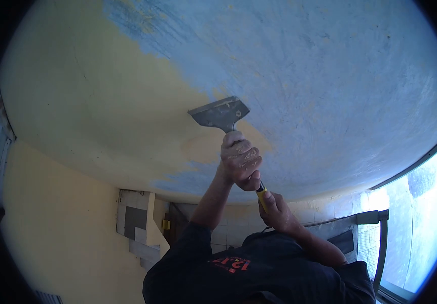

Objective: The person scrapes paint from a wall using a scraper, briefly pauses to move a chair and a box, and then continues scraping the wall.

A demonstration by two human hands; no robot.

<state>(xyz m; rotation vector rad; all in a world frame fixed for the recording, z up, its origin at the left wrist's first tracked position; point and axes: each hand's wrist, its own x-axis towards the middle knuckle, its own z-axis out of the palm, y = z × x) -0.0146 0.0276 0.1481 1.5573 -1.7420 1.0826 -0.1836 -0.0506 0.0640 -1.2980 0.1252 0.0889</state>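
A wide-bladed scraper lies with its grey blade against a large painted surface, where yellowish and blue-grey areas meet. Just below the blade, my left hand is wrapped around the upper part of the tool; pale dust and flakes cover its fingers. My right hand is closed on the lower end of the black-and-yellow handle, its thumb lying along it. The blade's edge faces up and left. Between my two hands a short length of handle shows.
A bright window with a dark frame is at the lower right. Pale yellow wall fills the lower left. Tiled, stepped blocks stand by it. A dark shirt with red print occupies the bottom.
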